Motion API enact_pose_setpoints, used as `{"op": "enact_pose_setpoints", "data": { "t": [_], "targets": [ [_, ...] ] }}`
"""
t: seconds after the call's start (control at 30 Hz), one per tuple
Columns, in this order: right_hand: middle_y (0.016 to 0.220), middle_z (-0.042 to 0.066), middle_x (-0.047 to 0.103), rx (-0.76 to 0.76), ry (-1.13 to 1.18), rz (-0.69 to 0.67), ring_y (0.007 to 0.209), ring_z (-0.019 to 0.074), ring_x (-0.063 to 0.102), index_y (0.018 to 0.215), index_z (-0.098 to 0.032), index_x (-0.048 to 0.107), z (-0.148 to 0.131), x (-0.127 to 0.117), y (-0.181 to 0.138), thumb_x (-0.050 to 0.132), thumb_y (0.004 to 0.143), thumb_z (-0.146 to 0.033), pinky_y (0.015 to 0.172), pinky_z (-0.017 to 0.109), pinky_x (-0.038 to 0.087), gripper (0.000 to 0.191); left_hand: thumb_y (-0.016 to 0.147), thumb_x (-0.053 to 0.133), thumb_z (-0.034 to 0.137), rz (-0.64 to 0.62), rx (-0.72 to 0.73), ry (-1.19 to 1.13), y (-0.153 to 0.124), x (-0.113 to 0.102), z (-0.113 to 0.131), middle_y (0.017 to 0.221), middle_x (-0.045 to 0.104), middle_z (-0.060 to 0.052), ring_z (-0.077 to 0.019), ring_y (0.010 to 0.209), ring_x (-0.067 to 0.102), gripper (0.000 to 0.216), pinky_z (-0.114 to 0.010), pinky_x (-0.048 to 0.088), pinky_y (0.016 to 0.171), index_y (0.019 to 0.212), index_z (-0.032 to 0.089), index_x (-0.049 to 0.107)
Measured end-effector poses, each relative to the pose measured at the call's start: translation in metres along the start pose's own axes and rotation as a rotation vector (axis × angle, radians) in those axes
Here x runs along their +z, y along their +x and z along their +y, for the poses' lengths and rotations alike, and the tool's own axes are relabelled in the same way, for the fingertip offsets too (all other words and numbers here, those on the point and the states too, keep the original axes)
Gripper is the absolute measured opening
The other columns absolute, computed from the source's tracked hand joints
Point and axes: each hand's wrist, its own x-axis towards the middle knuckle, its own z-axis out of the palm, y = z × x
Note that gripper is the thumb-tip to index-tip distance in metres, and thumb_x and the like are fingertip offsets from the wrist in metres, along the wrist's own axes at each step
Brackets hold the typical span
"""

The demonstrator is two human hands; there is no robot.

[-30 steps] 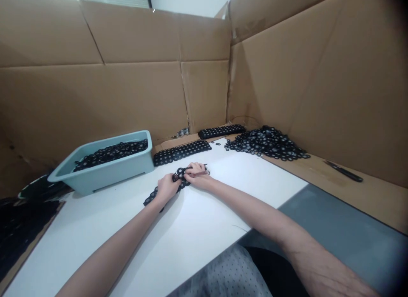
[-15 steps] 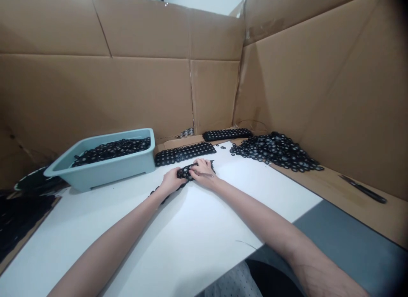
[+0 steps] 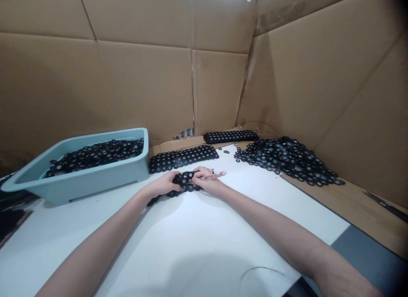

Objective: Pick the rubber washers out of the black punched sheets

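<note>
Both of my hands meet over a black strip of joined rings (image 3: 183, 182) lying on the white table (image 3: 197, 237). My left hand (image 3: 165, 184) grips the strip's left part, fingers curled around it. My right hand (image 3: 204, 180) rests on the strip's right end and holds a thin pinkish pen-like tool (image 3: 216, 175) that points to the right. The strip's tail sticks out below my left wrist.
A pale blue tub (image 3: 79, 178) full of black rings stands at the left. Two more black ring strips (image 3: 183, 156) (image 3: 229, 136) lie behind my hands. A heap of loose black rings (image 3: 287, 158) spreads at the right. Cardboard walls (image 3: 143, 84) close off the back and right. A dark knife-like tool (image 3: 387, 205) lies far right.
The camera has tilted down and moved closer. My hands stay on the strip; the pen-like tool in my right hand now shows, pointing right.
</note>
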Motion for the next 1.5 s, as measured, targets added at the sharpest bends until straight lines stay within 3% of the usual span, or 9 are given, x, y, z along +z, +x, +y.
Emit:
{"op": "enact_pose_setpoints", "data": {
  "t": [0.13,0.33,0.6,0.8,1.0,1.1,1.2,1.33,1.5],
  "targets": [
    [0.094,0.0,0.052,0.009,-0.014,-0.005,0.091,0.0174,0.04,0.053,-0.02,0.056,0.001,0.003,-0.001,0.046,0.074,-0.027,0.081,0.032,0.028,0.024,0.055,0.054,0.021,-0.048,0.031,0.013,0.0,-0.004,0.0,0.08,0.059,0.0,-0.0158,0.071,0.053,0.035,-0.021,0.039,0.055,0.089,0.017,0.057],
    [0.093,0.001,0.047,0.003,-0.062,0.025,0.095,0.0183,0.036,0.055,-0.019,0.054,-0.006,0.009,-0.007,0.045,0.075,-0.03,0.084,0.035,0.025,0.024,0.059,0.051,0.026,-0.053,-0.015,-0.04,0.001,0.008,-0.003,0.063,0.056,0.001,-0.0116,0.05,0.048,0.024,-0.02,0.034,0.042,0.081,0.016,0.053],
    [0.093,0.004,0.044,0.014,-0.201,0.109,0.096,0.0193,0.034,0.072,-0.022,0.058,-0.006,0.025,-0.006,0.047,0.076,-0.033,0.087,0.038,0.021,0.016,0.054,0.054,0.019,0.284,-0.164,0.067,0.005,0.035,0.002,0.067,0.057,-0.001,-0.0163,0.062,0.053,0.023,-0.022,0.034,0.05,0.077,0.017,0.047],
    [0.093,0.004,0.046,0.014,-0.226,0.129,0.095,0.0201,0.036,0.072,-0.021,0.058,-0.007,0.024,-0.004,0.047,0.076,-0.034,0.086,0.038,0.023,0.017,0.056,0.053,0.022,0.255,-0.252,0.009,-0.001,0.041,0.004,0.053,0.053,0.001,-0.0146,0.047,0.05,0.025,-0.023,0.032,0.042,0.08,0.016,0.046],
    [0.097,0.002,0.051,-0.026,0.126,0.013,0.089,0.0158,0.046,0.055,-0.017,0.053,0.005,-0.003,-0.006,0.047,0.075,-0.032,0.081,0.03,0.033,0.026,0.06,0.055,0.033,0.072,-0.192,-0.094,-0.007,0.032,0.004,0.047,0.051,0.002,-0.0122,0.037,0.046,0.02,-0.022,0.031,0.034,0.068,0.015,0.05],
    [0.102,0.002,0.051,0.089,0.365,0.075,0.091,0.0159,0.048,0.055,-0.018,0.056,0.015,-0.017,-0.005,0.049,0.073,-0.03,0.082,0.028,0.034,0.022,0.058,0.059,0.036,0.138,-0.108,-0.016,-0.006,0.035,0.0,0.047,0.052,0.001,-0.0122,0.041,0.047,0.023,-0.023,0.031,0.037,0.057,0.016,0.049],
    [0.093,0.004,0.054,0.163,0.494,0.109,0.093,0.0179,0.047,0.052,-0.017,0.056,0.025,-0.023,-0.003,0.054,0.069,-0.029,0.083,0.029,0.032,0.021,0.059,0.057,0.033,0.2,-0.076,-0.007,-0.006,0.04,-0.002,0.054,0.057,0.0,-0.0136,0.048,0.051,0.018,-0.023,0.035,0.044,0.061,0.015,0.053],
    [0.069,0.002,0.055,0.195,0.636,0.09,0.074,0.0154,0.05,0.053,-0.016,0.053,0.036,-0.024,0.0,0.053,0.069,-0.034,0.071,0.028,0.037,0.024,0.06,0.057,0.03,0.307,-0.029,-0.117,-0.008,0.042,0.0,0.066,0.061,-0.001,-0.0148,0.06,0.053,0.017,-0.024,0.039,0.054,0.068,0.015,0.055],
    [0.064,0.001,0.053,0.242,0.853,0.069,0.062,0.0121,0.049,0.061,-0.016,0.05,0.035,-0.024,-0.001,0.05,0.07,-0.041,0.061,0.025,0.039,0.027,0.063,0.057,0.035,0.404,-0.112,-0.325,-0.01,0.04,0.002,0.072,0.062,-0.003,-0.0154,0.061,0.054,0.024,-0.025,0.04,0.054,0.074,0.014,0.055]
  ]
}}
